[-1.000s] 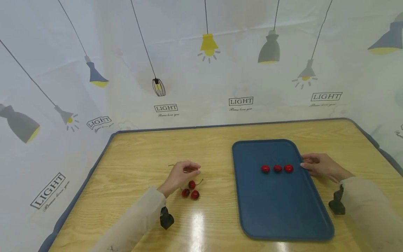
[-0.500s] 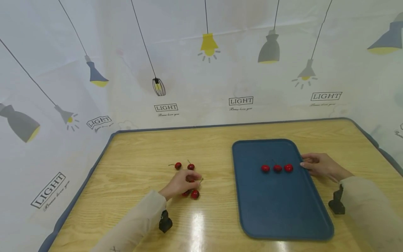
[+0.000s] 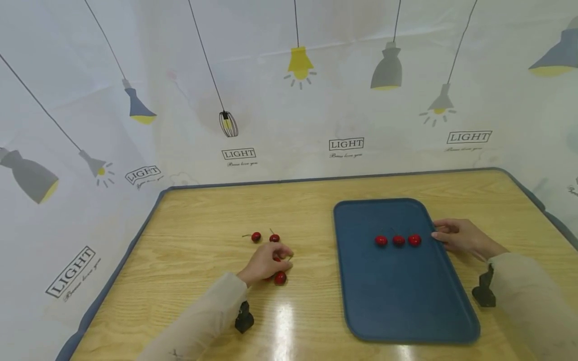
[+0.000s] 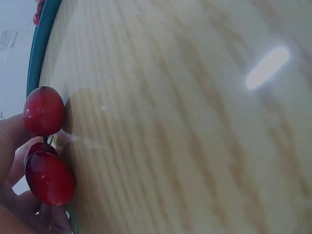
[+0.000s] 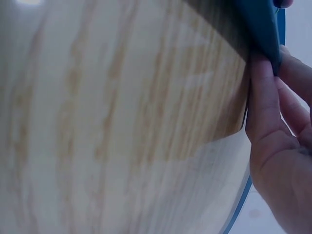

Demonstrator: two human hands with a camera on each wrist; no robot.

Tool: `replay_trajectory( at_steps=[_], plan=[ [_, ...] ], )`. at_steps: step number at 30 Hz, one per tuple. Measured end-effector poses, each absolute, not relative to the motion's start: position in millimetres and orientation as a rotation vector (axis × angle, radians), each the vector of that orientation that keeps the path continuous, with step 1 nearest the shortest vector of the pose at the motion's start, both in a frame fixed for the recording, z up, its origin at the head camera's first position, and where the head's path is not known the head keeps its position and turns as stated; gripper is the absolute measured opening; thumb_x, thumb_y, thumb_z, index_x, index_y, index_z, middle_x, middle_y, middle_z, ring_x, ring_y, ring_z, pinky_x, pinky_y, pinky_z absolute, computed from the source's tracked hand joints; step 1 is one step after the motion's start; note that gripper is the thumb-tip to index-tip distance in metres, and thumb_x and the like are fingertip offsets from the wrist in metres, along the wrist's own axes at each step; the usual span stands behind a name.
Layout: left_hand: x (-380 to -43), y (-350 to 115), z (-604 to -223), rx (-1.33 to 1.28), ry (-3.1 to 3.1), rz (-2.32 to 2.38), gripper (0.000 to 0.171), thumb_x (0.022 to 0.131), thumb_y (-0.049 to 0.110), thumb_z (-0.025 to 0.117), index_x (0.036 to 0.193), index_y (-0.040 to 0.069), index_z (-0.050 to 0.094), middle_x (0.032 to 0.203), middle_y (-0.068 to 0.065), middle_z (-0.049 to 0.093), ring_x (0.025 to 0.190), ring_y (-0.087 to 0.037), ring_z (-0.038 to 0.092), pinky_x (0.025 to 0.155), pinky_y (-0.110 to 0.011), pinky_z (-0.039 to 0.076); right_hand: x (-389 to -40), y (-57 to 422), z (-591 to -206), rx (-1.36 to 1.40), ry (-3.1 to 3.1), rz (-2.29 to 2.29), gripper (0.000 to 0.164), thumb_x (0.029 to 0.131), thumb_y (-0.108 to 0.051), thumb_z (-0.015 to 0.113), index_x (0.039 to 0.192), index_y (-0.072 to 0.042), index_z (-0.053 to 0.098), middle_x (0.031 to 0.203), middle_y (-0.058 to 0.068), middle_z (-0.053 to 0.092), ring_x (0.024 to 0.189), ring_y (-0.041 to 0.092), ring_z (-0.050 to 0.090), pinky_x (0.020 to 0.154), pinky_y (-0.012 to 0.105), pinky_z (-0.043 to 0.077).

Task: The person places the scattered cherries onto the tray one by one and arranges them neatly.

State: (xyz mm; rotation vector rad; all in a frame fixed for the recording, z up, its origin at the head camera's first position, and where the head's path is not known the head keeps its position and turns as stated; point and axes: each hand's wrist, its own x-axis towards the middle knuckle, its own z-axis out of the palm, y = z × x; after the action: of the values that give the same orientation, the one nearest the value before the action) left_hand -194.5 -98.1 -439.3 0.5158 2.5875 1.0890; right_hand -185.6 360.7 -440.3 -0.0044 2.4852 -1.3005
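My left hand (image 3: 264,263) is over a loose group of red cherries on the table's left half, thumb and fingers curled round one cherry (image 3: 277,259). In the left wrist view, two nearer cherries (image 4: 50,178) partly cover the held cherry (image 4: 40,147). Just in front of the hand's near side lies a cherry (image 3: 280,278); another beside it is mostly hidden. Beyond the fingers are a stemmed cherry (image 3: 256,237) and a second one (image 3: 274,238). My right hand (image 3: 467,239) pinches the right rim of the blue tray (image 3: 408,296) between thumb and fingers.
Three cherries (image 3: 399,240) stand in a row across the tray's upper part. The wooden table (image 3: 203,210) has a dark blue edge (image 3: 280,181), with a lamp-patterned sheet (image 3: 271,100) rising behind it and at both sides.
My left hand has come nearer from above the far cherries, uncovering them, and now closes round a cherry in the nearer group. The right hand stays at the tray's rim.
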Motion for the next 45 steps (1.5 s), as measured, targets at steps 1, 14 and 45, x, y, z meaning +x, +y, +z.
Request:
replay_trajectory(
  at_steps=[1, 14, 45],
  plan=[
    [-194.6, -97.7, -439.3, 0.524, 2.588, 1.091, 0.018, 0.078, 0.011, 0.068, 0.095, 0.006, 0.064, 0.083, -0.001, 0.054, 0.074, -0.012, 0.048, 0.066, -0.027, 0.041, -185.3, 360.7, -440.2, -0.001, 2.487, -1.300, 0.061, 0.089, -0.023, 0.054, 0.128, 0.017, 0.029, 0.108, 0.025, 0.051, 0.091, 0.018, 0.057, 0.072, 0.028, 0.049],
    [-192.7, -98.6, -437.4, 0.591, 2.606, 1.039, 0.005, 0.080, 0.010, 0.066, 0.084, 0.008, 0.066, 0.077, 0.003, 0.058, 0.070, -0.009, 0.052, 0.065, -0.026, 0.043, -181.7, 357.8, -436.5, -0.021, 2.476, -1.319, 0.061, 0.089, -0.023, 0.055, 0.127, 0.017, 0.029, 0.107, 0.025, 0.051, 0.090, 0.018, 0.056, 0.073, 0.029, 0.049],
    [-191.6, -97.1, -439.8, 0.493, 2.576, 1.183, 0.006, 0.083, 0.013, 0.062, 0.085, 0.008, 0.063, 0.078, 0.002, 0.058, 0.067, -0.010, 0.051, 0.062, -0.027, 0.042, -183.8, 359.0, -438.2, 0.013, 2.466, -1.319, 0.059, 0.089, -0.022, 0.054, 0.128, 0.016, 0.029, 0.110, 0.028, 0.049, 0.093, 0.021, 0.056, 0.074, 0.030, 0.049]
  ],
)
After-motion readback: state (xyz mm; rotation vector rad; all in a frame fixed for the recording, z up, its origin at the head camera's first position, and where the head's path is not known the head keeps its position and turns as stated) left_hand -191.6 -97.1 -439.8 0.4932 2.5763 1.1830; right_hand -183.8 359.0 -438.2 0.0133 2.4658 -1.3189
